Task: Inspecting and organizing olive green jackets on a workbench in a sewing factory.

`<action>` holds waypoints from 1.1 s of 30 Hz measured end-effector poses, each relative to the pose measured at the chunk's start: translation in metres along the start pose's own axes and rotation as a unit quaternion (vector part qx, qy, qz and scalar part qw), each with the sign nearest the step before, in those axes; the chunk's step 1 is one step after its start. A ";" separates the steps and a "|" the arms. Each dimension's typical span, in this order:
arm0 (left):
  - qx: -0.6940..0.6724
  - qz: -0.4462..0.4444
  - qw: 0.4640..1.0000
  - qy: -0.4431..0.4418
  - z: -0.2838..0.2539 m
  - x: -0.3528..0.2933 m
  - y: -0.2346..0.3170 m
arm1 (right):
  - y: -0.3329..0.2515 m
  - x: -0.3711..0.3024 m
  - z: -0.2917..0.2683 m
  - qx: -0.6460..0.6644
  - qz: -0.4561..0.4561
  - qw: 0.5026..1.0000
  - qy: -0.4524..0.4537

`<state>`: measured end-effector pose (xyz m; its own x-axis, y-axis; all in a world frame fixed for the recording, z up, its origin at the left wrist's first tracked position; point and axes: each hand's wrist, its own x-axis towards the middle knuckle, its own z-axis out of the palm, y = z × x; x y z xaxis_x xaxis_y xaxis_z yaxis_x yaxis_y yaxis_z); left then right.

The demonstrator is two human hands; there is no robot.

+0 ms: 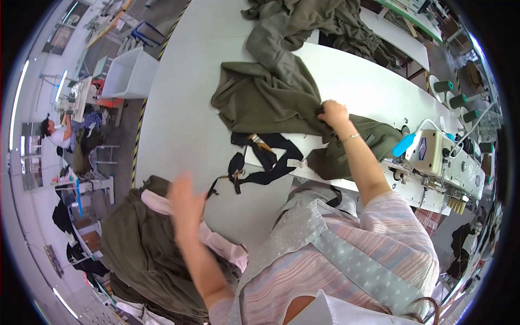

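From the head camera, as the right hand point(334, 114) reaches out at 2 o'clock, its fingers are closed on a fold of an olive-green garment point(260, 103), which spreads over the white worktable point(179, 103) from 12 o'clock round toward 3 o'clock. At 8 o'clock the left hand point(187, 203) is blurred, and I cannot tell whether its fingers are open or closed; it appears over a pale pink fabric strip point(225, 246) and a heap of olive-green clothing point(149, 238) at the table's near-left edge. Near the centre lie tangled black fabric bands point(281, 170) with tan-gold parts and a small whitish tag point(296, 163), any marking on it too small to read. More olive-green cloth point(330, 24) is bunched at 1 o'clock. At 3 o'clock stands a white industrial sewing machine point(455, 168), bearing a dark blue diamond-shaped badge point(423, 148) whose lettering is illegible; a bright blue piece point(403, 145) juts from its left side. Green thread spools point(457, 101) sit at 2 o'clock, a white bin point(130, 73) at 10 o'clock, and a seated co-worker point(58, 134) at 9 o'clock.
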<state>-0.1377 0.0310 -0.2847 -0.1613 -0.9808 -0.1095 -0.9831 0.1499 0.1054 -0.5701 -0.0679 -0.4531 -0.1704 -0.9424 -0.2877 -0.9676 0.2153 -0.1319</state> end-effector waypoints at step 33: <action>-0.622 -0.403 0.418 0.526 -0.045 -0.279 -0.085 | -0.197 -0.029 0.109 0.055 -0.482 0.874 -0.021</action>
<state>-0.0055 0.2866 -0.2190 0.9485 -0.2613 -0.1791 0.2300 0.1791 0.9566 -0.3540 -0.0553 -0.5221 0.7235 -0.6898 -0.0266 -0.6340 -0.6488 -0.4209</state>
